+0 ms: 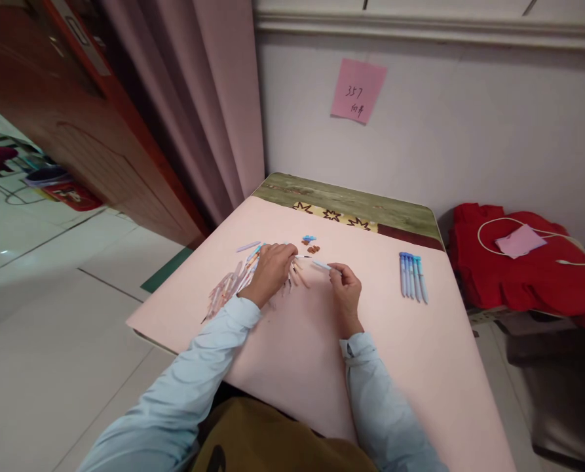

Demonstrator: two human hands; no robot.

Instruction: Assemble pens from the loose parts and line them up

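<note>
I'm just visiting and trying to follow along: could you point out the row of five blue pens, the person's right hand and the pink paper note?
Row of five blue pens (411,278): head view, middle pen's barrel.
Right hand (347,288): head view, middle of the hand.
Pink paper note (358,92): head view, its middle.

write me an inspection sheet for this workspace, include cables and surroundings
Surface: pale pink tabletop, green patterned strip along the far edge
Job's things: blue pens lined up at right; blue pieces and brown pieces in small clusters
Clutter: pen parts heaped loosely at left
Hands: left hand holds thin dark-tipped piece; right hand pinches pale barrel
Cables: white cord on red cloth
Surroundings: brown door, curtain, pink note on wall
</note>
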